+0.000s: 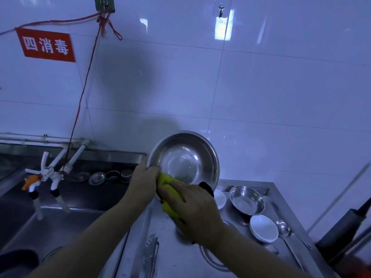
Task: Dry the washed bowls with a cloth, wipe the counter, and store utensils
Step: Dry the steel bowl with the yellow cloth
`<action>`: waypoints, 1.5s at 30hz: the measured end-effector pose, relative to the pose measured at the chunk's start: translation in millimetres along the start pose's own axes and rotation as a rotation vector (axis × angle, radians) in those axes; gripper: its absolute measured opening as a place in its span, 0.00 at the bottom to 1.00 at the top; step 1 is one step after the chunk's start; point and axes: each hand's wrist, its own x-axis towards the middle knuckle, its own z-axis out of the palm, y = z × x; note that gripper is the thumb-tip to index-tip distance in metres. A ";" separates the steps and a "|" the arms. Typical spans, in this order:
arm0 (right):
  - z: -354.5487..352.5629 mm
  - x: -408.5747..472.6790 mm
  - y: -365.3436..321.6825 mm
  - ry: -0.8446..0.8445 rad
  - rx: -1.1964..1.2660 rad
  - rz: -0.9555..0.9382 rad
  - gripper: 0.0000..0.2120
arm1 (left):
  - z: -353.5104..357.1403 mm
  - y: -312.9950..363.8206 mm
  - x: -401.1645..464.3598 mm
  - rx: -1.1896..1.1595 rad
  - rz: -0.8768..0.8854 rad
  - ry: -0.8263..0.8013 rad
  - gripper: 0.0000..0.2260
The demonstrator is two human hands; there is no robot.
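Steel bowl [185, 160], the big one, is held up off the bench [200, 263] and tilted so its shiny inside faces the camera, in front of the white tiled wall [261, 97]. The left hand [143, 180] holds it at the near-left rim, thumb hooked over the edge and fingers behind, so that grip is clamped on the bowl. The right hand [195, 207] lies over a yellow cloth [170, 194] with its fingers curled around it, pressing the cloth against the lower inside of the bowl; a dark edge of the cloth sticks out beside the fingers.

On the steel bench to the right lie a smaller steel bowl [247, 200], a white dish [264, 228] just in front of it, another white dish [219, 198] partly hidden behind the raised bowl, and a steel ladle [283, 228] along the right side. A pair of metal tongs [150, 252] lies near the front, by the edge of the sink [60, 223].

The sink sits to the left, with white taps [52, 171] over it and small round strainers [109, 175] lined up on its back ledge. A red sign [46, 45] with white characters is stuck on the wall above, and a red cord [84, 91] runs down from a hook to the taps. A dark handle [345, 227] leans in at the far right.
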 end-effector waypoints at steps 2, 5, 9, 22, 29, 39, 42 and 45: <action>-3.8 -7.1 19.4 0.019 -0.124 -0.151 0.12 | -11.3 2.1 6.2 0.044 -0.059 -0.061 0.12; -14.4 -14.8 48.9 -0.051 -0.196 -0.349 0.11 | -24.2 3.8 9.2 0.147 -0.193 -0.220 0.18; -23.0 -15.3 63.9 -0.215 -0.192 -0.369 0.11 | -29.7 -4.9 5.9 0.231 -0.325 -0.341 0.28; -33.7 -7.8 62.5 -0.262 -0.054 -0.229 0.12 | -15.1 -15.9 -29.6 1.315 0.986 -0.427 0.05; -43.0 -15.3 74.8 0.259 0.056 0.177 0.18 | -14.6 -13.1 -27.7 0.578 0.239 -0.283 0.12; -27.3 12.9 34.0 0.256 0.046 0.289 0.34 | 25.2 3.7 -26.2 -0.351 -0.326 -0.049 0.12; -24.5 16.5 22.5 0.238 -0.008 0.163 0.23 | 30.1 11.1 -23.5 -0.488 -0.399 -0.067 0.23; -15.8 17.4 10.6 0.220 -0.118 0.021 0.11 | 34.5 13.8 -23.9 -0.574 -0.432 -0.106 0.32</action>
